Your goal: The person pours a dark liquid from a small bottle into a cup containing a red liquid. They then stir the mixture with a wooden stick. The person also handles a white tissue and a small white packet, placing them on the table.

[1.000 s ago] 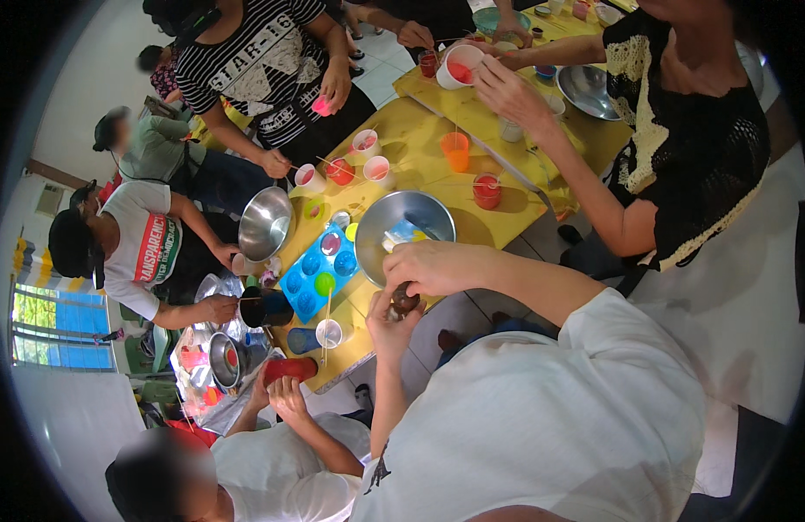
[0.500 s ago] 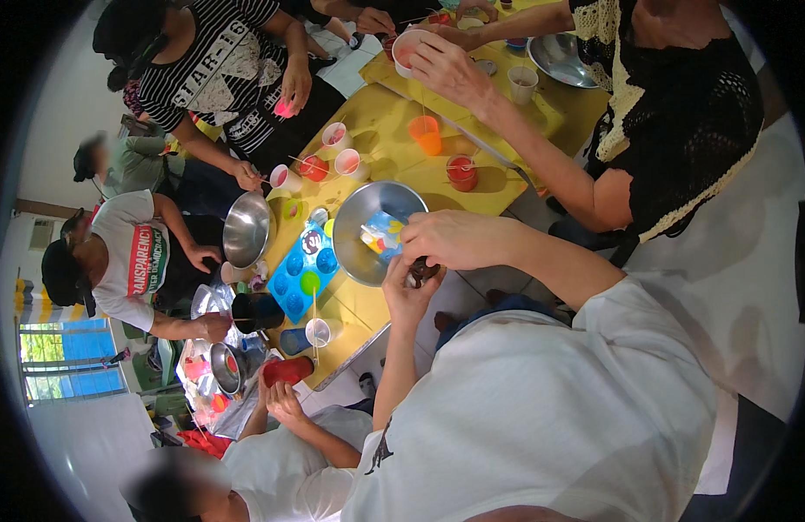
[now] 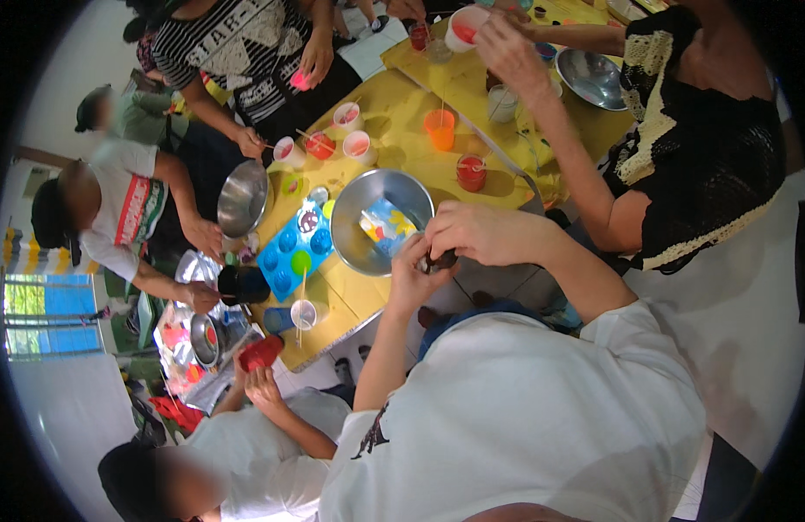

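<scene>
Both my hands meet just beyond the table's near edge, around a small dark brown object point(image 3: 440, 260) whose kind I cannot make out. My left hand point(image 3: 411, 271) grips it from the left with bent fingers. From the right, my right hand point(image 3: 485, 233) pinches at its upper side, hiding part of it. Close by on the table stands a wide steel bowl point(image 3: 354, 196) with a blue, yellow and white printed packet point(image 3: 387, 224) inside. A blue mould with round cavities point(image 3: 272, 261) lies left of the bowl, a green round piece point(image 3: 300, 262) on it.
White cups point(image 3: 359, 146), an orange cup point(image 3: 439, 130) and a red jar point(image 3: 471, 173) stand on the yellow-covered table point(image 3: 402, 157). Co-workers surround it; one holds a red object point(image 3: 261, 354) at lower left, another a white cup point(image 3: 466, 30) at upper right. A second steel bowl point(image 3: 243, 198) sits far left.
My hands have shifted slightly right and up in the picture, still around the dark object. The view has moved a little. The co-worker's white cup at upper right has moved right.
</scene>
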The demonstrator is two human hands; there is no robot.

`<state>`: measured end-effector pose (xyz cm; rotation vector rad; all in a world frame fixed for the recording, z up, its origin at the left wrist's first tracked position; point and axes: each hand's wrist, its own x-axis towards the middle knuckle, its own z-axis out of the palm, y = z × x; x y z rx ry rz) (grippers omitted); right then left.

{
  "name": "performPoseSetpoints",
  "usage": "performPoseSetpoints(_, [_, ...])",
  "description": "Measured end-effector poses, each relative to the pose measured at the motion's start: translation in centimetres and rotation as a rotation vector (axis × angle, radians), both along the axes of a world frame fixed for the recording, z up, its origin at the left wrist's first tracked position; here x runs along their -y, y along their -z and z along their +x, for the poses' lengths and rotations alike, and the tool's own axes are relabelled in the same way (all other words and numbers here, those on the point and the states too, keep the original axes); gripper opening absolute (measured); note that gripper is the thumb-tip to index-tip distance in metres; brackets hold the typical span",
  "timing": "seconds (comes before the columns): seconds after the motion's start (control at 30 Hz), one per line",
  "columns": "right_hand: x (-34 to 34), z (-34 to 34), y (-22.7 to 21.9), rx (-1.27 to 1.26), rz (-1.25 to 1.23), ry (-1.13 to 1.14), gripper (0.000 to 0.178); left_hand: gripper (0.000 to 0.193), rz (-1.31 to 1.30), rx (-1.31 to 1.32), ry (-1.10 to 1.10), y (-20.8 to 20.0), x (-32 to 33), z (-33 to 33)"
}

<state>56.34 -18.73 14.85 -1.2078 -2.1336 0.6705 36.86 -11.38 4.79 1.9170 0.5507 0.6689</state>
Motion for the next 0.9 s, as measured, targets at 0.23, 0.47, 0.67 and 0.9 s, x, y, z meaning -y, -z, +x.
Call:
performPoseSetpoints(0.23, [0.6, 0.4, -1.7, 0.017, -0.180, 0.109, 0.030, 0.048, -0.047, -0.083, 0.009, -1.1, 0.1, -0.2])
performPoseSetpoints(0.47, [0.2, -0.4, -2.3, 0.154, -0.227, 0.141, 0.028, 0.048, -0.007, -0.071, 0.000, -1.9, 0.1, -0.7])
performPoseSetpoints(0.67, [-0.1, -0.6, -2.0, 0.089, -0.093, 0.068, 0.027, 0.049, -0.039, -0.058, 0.034, -2.0, -0.4, -1.1])
performPoseSetpoints(0.9, [-0.8, -0.8, -1.9, 0.191, 0.008, -0.006, 0.035, 0.044, -0.026, 0.008, 0.014, -1.4, -0.8, -1.4])
